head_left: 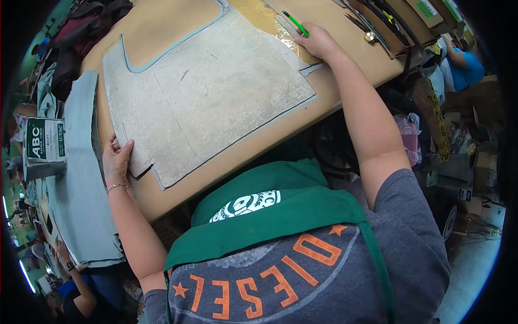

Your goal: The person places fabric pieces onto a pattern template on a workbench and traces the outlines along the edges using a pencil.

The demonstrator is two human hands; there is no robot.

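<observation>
A large worn grey pattern sheet (pixel 216 92) with a curved cut-out lies on the tan table. Pale blue material (pixel 162 60) shows from beneath it along the curve and the near edge. At the sheet's left edge is my left hand (pixel 116 159), closed with thumb and fingers on the border beside a small notch. My right hand (pixel 317 42) grips a green pencil (pixel 294 23) near the sheet's far right edge, by a strip of shiny brown tape (pixel 259 15). The fingertips of my right hand are partly hidden.
A stack of pale blue sheets (pixel 86 189) and an ABC-labelled can (pixel 44 143) stand at the left. Dark bags (pixel 81 38) lie at the far left. Cardboard trays with tools (pixel 386 24) and a small brass-coloured object (pixel 369 36) are at the right. Other people work on both sides.
</observation>
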